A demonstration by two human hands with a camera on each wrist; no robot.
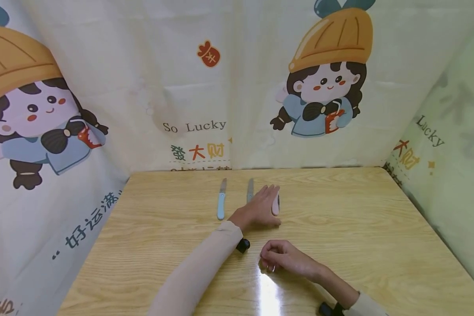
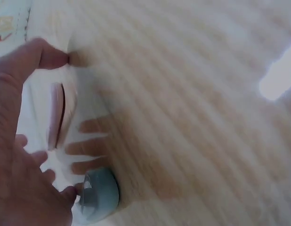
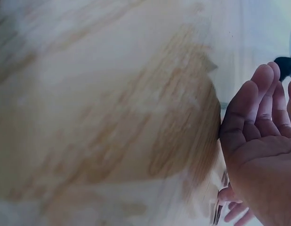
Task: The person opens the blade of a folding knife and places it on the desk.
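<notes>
My left hand (image 1: 258, 208) reaches over the far middle of the table, fingers spread. Beside its palm lies a slim pink-handled thing (image 1: 275, 205) with a dark part; its kind is partly hidden. In the left wrist view the pink piece (image 2: 55, 115) lies between thumb and fingers, not gripped. A grey-green rounded thing (image 2: 103, 195), blurred, is near the fingertips there. A knife with a blue-grey handle (image 1: 250, 193) is partly covered by the hand. To its left lies a light-blue-handled knife (image 1: 221, 206). My right hand (image 1: 286, 256) rests nearer, fingers loosely curled, holding nothing.
The wooden table (image 1: 142, 245) ends at a printed cloth wall (image 1: 253, 149) behind and at both sides. A black wrist camera (image 1: 242, 245) sits under the left wrist. Bright glare (image 1: 268, 294) shows on the near tabletop.
</notes>
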